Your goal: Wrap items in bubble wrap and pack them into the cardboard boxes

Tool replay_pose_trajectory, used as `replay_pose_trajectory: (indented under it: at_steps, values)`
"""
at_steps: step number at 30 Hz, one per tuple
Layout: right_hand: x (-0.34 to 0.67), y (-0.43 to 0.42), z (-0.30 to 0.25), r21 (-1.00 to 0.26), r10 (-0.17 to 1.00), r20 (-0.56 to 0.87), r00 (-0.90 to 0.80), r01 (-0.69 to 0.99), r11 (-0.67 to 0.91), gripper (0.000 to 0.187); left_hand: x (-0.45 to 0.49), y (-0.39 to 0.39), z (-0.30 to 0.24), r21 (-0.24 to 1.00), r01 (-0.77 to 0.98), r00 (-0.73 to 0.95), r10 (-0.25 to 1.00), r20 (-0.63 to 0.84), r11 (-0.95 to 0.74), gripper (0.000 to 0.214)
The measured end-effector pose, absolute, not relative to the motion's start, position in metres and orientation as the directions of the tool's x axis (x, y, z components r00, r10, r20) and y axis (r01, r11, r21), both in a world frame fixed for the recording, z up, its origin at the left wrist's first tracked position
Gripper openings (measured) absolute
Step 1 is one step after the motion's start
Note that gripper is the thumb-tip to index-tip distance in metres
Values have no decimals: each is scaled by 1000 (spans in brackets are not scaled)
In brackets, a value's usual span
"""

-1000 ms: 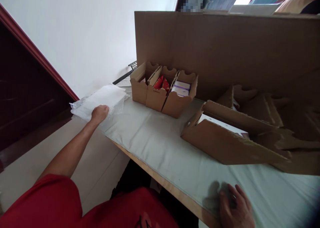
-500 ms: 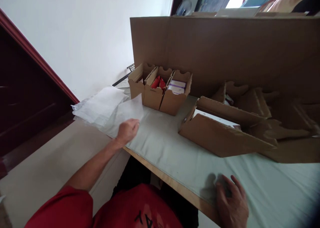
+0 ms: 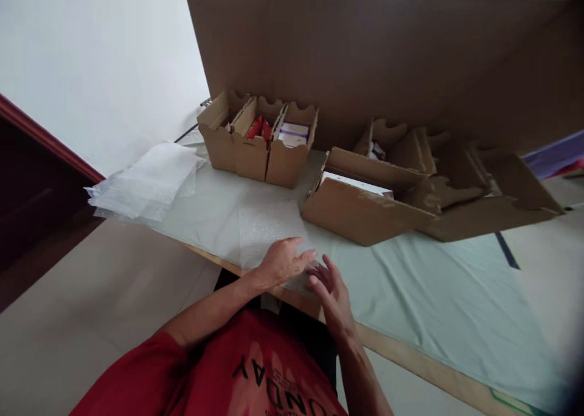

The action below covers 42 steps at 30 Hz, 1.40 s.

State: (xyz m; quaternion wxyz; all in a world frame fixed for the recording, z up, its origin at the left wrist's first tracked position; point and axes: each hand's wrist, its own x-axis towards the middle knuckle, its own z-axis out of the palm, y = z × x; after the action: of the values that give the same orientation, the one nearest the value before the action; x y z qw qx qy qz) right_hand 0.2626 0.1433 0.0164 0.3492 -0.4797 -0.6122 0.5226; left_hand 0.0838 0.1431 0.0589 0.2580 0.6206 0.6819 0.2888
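Observation:
A translucent bubble wrap bag [image 3: 269, 224] lies on the cloth near the table's front edge. My left hand [image 3: 285, 262] is at its near right part, fingers closed on the film; the exact grip is partly hidden. Close beside it, my right hand [image 3: 333, 294] has its thumb and fingers apart, fingertips by the bag's near edge; whether they touch the film is unclear. To the left lies a stack of similar bubble wrap bags [image 3: 148, 176].
Three narrow cardboard bins [image 3: 250, 154] stand at the back left, holding red packets [image 3: 260, 128] and white-purple boxes [image 3: 293, 134]. More cardboard bins [image 3: 369, 218] stand at the right, one with a white box [image 3: 356, 185]. A tall cardboard panel [image 3: 365, 57] rises behind.
My left hand has brought the bag rightward from beside the stack to in front of me. My right hand has moved left to meet it. The view has tilted down and shifted right.

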Motion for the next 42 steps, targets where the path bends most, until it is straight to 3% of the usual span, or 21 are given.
replay_pose_trajectory:
  at_steps: [3,6,11,15,20,24,27,33,37,42]
  values:
    - [244,150,14,-950,965,-91,-247,311,-10,98,62,143,56,746,666,-109,986,123,-19,44]
    - [235,162,14,-869,963,-20,-269,482,116,85,23,142,48,602,798,-155,964,216,-7,34]
    - [243,196,22,-703,930,9,-367,659,267,49,-6,122,36,452,891,-88,992,86,40,21]
    - [264,235,34,-528,930,-23,-366,795,300,45,16,105,39,344,939,-18,1000,25,8,20]
    - [278,258,32,-357,956,-10,-293,894,270,43,45,107,45,285,957,-44,998,-39,53,19]
    - [279,262,9,-383,969,99,-225,890,246,44,44,110,41,292,956,-31,999,-25,37,21]
    - [280,264,-7,-440,959,214,-185,859,264,45,9,112,43,313,949,-76,994,76,48,21]
    - [286,267,-22,-503,928,340,-152,804,317,46,-146,112,69,149,865,-501,819,280,479,39]
    - [288,270,-25,-520,926,357,-127,796,310,44,-220,117,70,79,708,-697,675,244,702,54]
    - [289,270,-25,-528,929,355,-108,796,295,46,-248,125,54,109,635,-770,613,177,765,43]
